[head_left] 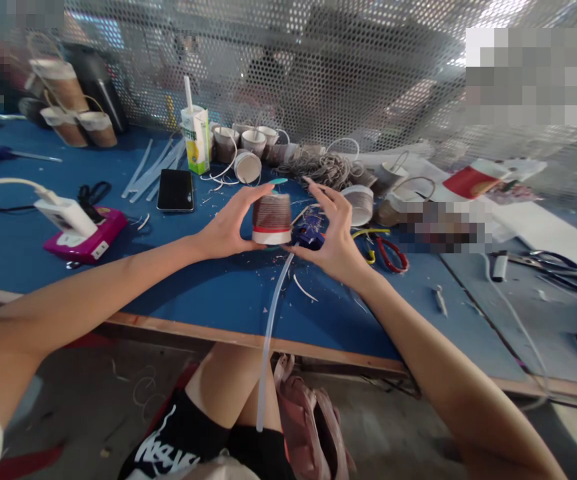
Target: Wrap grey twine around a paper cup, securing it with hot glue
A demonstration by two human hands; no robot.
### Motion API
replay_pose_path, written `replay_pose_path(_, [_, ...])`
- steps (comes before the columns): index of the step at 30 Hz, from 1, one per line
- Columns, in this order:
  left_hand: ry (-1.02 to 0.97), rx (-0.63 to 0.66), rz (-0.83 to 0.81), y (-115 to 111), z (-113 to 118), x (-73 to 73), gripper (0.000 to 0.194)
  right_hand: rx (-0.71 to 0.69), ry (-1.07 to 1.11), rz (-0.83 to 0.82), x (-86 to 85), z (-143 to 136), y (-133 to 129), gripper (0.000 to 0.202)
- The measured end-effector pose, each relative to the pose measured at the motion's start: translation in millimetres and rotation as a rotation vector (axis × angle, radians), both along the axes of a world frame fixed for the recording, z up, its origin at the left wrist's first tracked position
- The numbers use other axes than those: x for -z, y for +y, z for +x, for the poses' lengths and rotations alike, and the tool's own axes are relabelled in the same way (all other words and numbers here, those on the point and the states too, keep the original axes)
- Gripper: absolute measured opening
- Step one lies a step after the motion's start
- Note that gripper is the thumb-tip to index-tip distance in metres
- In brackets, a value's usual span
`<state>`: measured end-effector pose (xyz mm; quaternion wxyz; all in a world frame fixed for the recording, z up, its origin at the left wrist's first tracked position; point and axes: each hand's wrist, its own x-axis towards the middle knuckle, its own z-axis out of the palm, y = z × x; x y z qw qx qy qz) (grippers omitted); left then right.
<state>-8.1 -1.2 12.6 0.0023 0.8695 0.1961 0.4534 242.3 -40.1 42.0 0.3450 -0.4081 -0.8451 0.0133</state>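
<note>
Left hand (233, 223): clamped on 1 cord-wrapped cup (271, 217)
Right hand (335, 233): fingers apart, right of cup
Far: 1 drink carton (197, 141)

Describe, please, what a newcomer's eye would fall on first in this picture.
Probably the brown ribbed cup with its red band, held in the left hand at the centre, with the right hand spread just beside it. Next might come the magenta power strip on the blue table at the left, then the drink carton standing towards the back, before the perforated screen.
</note>
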Motion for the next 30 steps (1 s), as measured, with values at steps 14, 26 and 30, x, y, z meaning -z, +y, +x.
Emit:
replay_pose_path(14, [0.036, -0.348, 0.192, 9, -12, 0.7, 0.069, 0.485, -0.318, -0.386, -1.7, 18, 12, 0.054])
replay_pose_path(26, [0.319, -0.214, 0.033, 15, -23, 1.0, 0.093, 0.38, -0.054, -0.1, 2.6, 27, 26, 0.031])
replay_pose_path(30, [0.182, -0.176, 0.086, 15, -22, -2.0, 0.081, 0.237, -0.094, -0.012, -3.0, 21, 16, 0.013])
